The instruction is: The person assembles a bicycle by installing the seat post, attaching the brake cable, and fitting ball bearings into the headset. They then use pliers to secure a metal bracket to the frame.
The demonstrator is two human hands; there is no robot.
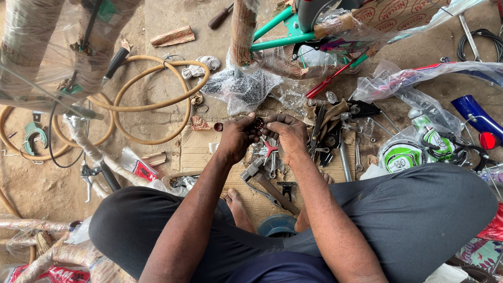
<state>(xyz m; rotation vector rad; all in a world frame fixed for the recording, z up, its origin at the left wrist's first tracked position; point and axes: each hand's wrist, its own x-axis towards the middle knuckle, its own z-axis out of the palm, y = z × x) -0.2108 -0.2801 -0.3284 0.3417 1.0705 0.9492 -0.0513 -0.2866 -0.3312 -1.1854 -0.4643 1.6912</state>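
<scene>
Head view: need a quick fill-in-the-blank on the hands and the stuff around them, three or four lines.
1. The left hand and right hand together hold a small round dark-red ring-shaped part between their ____.
2. The coiled tan rubber hose lies on the sandy ____.
3. The bicycle frame tube above the hands is coloured ____.
4. The grey metal hammer lies on a flattened sheet of ____.

Missing words: fingertips; ground; green; cardboard

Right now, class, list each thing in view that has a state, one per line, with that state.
Left hand: pinching the small round part.
Right hand: pinching it too.
Small round part: held off the ground.
Tan hose: coiled on the ground.
Hammer: lying on cardboard.
Green frame: partly wrapped.
</scene>
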